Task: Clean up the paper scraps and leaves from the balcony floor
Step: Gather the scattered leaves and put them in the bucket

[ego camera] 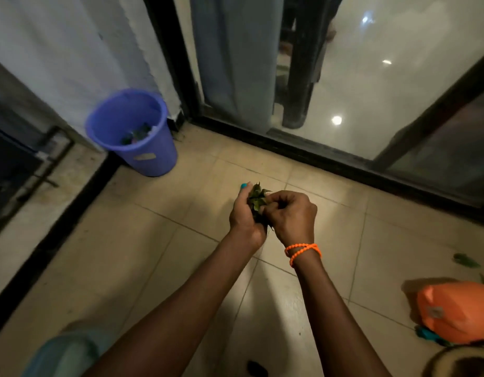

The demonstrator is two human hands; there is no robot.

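Note:
A bunch of green leaves point(255, 197) is held between both hands above the tiled balcony floor point(153, 254). My left hand point(244, 216) grips the bunch from the left, its teal-nailed thumb pointing up. My right hand point(291, 213), with an orange bead bracelet at the wrist, has its fingers curled against the leaves from the right. A blue bin point(134, 131) stands at the far left corner by the wall, with leaves and scraps at its bottom. A few loose leaves point(466, 261) lie on the tiles at the right edge.
A black sliding-door track point(317, 156) crosses behind my hands, with a curtain point(235, 58) and a shiny indoor floor beyond it. An orange bag point(455, 311) lies on the tiles at lower right. A dark railing point(23, 164) is at the left.

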